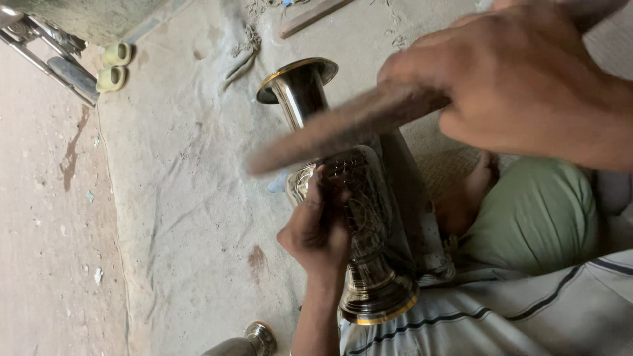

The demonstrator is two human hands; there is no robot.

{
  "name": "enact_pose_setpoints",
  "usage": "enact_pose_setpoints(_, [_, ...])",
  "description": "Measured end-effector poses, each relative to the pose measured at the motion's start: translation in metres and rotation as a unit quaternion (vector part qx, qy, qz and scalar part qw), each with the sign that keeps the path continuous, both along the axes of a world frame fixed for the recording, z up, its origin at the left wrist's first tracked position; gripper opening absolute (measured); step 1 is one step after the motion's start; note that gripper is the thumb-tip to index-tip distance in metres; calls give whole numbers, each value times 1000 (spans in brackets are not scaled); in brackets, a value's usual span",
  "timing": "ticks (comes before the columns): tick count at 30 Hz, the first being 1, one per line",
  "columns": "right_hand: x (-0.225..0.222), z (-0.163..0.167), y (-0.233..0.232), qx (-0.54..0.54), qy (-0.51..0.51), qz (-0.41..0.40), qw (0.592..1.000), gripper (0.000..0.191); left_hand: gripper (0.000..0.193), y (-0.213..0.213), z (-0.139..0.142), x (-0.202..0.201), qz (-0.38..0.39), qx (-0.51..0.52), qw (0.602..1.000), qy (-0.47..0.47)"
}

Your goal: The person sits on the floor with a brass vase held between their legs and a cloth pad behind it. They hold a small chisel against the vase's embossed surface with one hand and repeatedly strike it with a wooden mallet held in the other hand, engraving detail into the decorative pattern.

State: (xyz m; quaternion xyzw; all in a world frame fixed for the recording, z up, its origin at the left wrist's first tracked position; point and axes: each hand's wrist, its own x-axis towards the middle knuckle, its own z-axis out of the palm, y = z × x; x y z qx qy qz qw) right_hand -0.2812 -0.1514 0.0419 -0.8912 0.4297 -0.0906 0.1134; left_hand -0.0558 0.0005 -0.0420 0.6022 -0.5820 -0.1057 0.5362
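Two hands at work. Metal vase (369,217) lies across the lap, under the left hand (316,231), whose fingers pinch a small tool against its patterned belly. Right hand (521,86), above, is clenched round a blurred wooden mallet (336,128), poised over the tool.

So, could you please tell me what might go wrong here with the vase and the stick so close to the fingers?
1. The right hand swings a blurred wooden stick just above the left hand; a stray blow might hit the fingers.
2. The shiny metal vase lies tilted on the lap, held by one hand only; it could perhaps slip or roll onto the cloth.
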Motion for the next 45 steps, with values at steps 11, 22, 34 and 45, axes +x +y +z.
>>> enact_pose_setpoints(11, [-30, -115, 48, 221, -200, -180, 937, 40, 38, -28, 43, 16, -168, 220, 957, -86])
enact_pose_setpoints(22, [-5, -183, 137, 144, -521, -290, 790, 15, 48, -53, 56, 33, -391, 276, 872, -102])
enact_pose_setpoints(34, [-23, -197, 107, 241, -422, -246, 838, 21, 59, -34, 37, 27, -255, 257, 922, -136])
enact_pose_setpoints(45, [-12, -236, 156, 184, -406, -294, 845, 28, 51, -64, 53, 29, -428, 258, 838, -217])
